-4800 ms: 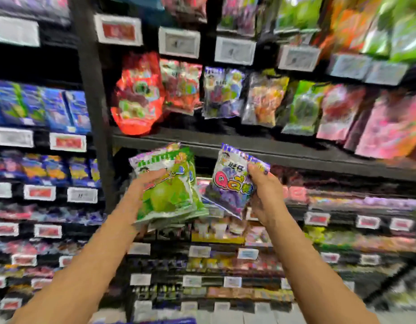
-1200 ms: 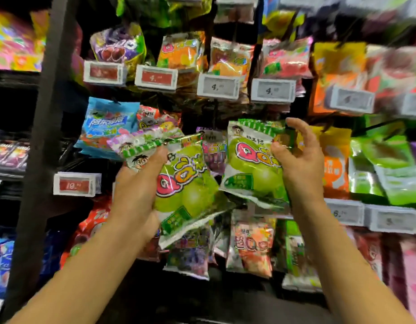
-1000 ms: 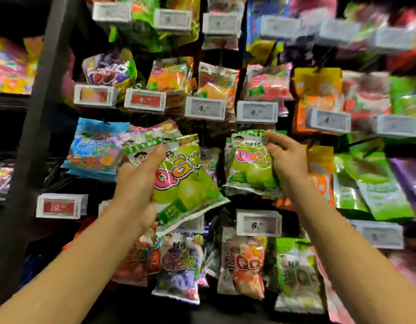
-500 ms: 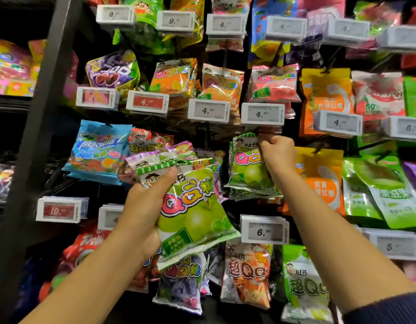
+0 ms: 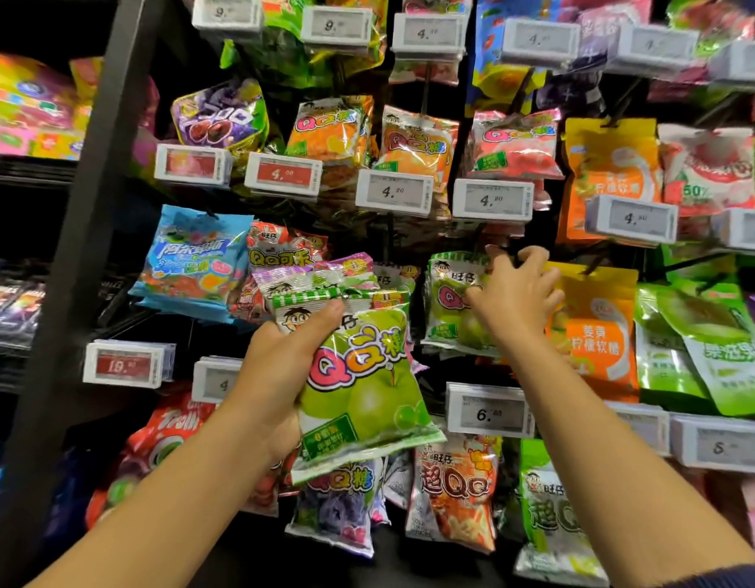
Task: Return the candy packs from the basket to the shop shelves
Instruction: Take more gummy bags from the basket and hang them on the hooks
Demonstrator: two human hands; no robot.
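Note:
My left hand [image 5: 278,375] grips a fanned stack of candy packs, thumb across the top. The front one is a green apple pack [image 5: 363,384], and the tops of purple and pink packs [image 5: 341,269] show behind it. Another green apple pack [image 5: 450,307] hangs among the shelf pegs, level with my right hand [image 5: 515,299]. That hand's fingers are spread and straight over the pack's right edge. The peg itself is hidden behind the hand. No basket is in view.
Rows of candy packs hang on pegs with white price tags [image 5: 490,411] in front. An orange pack [image 5: 596,333] hangs just right of my right hand, a blue pack [image 5: 193,261] to the left. A black upright post [image 5: 91,248] stands at the left.
My right hand, which pinched the top of the green apple pack at the peg, has opened its fingers and the pack hangs by itself. My left hand holds its stack as before.

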